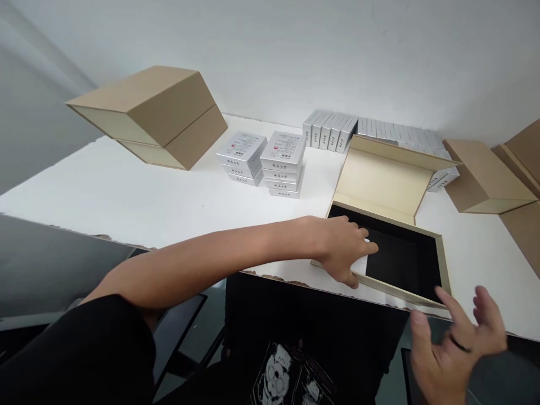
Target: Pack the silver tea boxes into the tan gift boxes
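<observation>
An open tan gift box [442,264] with a black insert lies at the table's near edge, its cream-lined lid [386,174] raised at the back. My left hand [341,244] is spread palm-down over the left part of the insert, with the thumb by the front rim. Beneath it, part of a small white-silver box [360,264] shows inside; the rest is covered by the hand. At the box's near right corner, my right hand [455,343] is raised, fingers apart, holding nothing, with a dark ring on one finger.
Two stacks of silver boxes, a left stack [242,157] and a taller right stack [282,163], stand mid-table. Rows of silver boxes [331,132] line the wall. Closed tan boxes stand at left [156,118] and right [485,174]. The table's front edge [274,277] is chipped.
</observation>
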`<move>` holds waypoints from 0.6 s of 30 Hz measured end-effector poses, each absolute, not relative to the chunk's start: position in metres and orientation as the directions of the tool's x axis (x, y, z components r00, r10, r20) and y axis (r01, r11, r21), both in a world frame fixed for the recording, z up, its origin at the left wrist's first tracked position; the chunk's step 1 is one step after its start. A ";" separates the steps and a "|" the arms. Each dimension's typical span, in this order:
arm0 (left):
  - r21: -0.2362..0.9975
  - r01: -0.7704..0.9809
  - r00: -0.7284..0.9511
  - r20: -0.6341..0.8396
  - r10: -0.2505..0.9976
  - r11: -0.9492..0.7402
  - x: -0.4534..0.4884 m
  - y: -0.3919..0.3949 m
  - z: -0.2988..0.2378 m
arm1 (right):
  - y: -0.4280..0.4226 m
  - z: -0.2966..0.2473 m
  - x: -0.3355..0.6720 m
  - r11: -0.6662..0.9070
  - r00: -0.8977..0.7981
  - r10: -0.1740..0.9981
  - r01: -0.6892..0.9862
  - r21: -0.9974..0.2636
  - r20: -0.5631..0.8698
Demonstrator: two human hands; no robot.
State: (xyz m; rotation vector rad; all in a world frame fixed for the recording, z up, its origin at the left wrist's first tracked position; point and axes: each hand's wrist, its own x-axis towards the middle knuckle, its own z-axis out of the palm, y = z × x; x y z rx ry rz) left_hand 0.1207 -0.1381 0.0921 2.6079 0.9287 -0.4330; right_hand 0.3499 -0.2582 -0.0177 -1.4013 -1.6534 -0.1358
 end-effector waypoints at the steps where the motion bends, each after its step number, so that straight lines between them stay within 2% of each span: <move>1: 0.200 0.614 0.778 -0.321 0.541 -0.764 0.119 -0.141 0.089 | -0.256 -0.020 0.352 0.318 0.049 0.746 0.850 -0.421 0.664; 3: 0.209 0.530 0.847 -0.073 0.527 -0.822 0.111 -0.149 0.082 | -0.251 -0.025 0.355 0.292 0.054 0.761 0.862 -0.415 0.647; 5: 0.227 0.459 0.806 0.300 0.510 -0.859 0.095 -0.157 0.078 | -0.248 -0.028 0.356 0.284 0.084 0.775 0.839 -0.465 0.627; 7: 0.250 0.516 0.522 0.666 0.532 -0.819 0.070 -0.162 0.075 | -0.248 -0.029 0.357 0.274 0.107 0.794 0.815 -0.510 0.598; 8: 0.292 0.589 0.303 0.785 0.541 -0.753 0.054 -0.162 0.073 | -0.248 -0.029 0.358 0.268 0.114 0.804 0.807 -0.526 0.584; 9: 0.362 0.666 0.070 0.840 0.538 -0.652 0.035 -0.159 0.071 | -0.249 -0.028 0.358 0.266 0.117 0.811 0.800 -0.538 0.574; 11: 0.539 0.746 -0.315 0.803 0.506 -0.391 -0.009 -0.147 0.065 | -0.249 -0.028 0.360 0.258 0.126 0.817 0.793 -0.552 0.563; 13: 0.651 0.746 -0.511 0.696 0.504 -0.142 -0.053 -0.130 0.056 | -0.249 -0.028 0.361 0.247 0.154 0.808 0.789 -0.563 0.569; 15: 0.703 0.709 -0.612 0.570 0.549 0.061 -0.090 -0.115 0.048 | -0.248 -0.028 0.361 0.240 0.188 0.791 0.779 -0.579 0.582; 18: 0.736 0.635 -0.667 0.369 0.647 0.236 -0.116 -0.102 0.043 | -0.245 -0.034 0.361 0.232 0.227 0.777 0.763 -0.603 0.587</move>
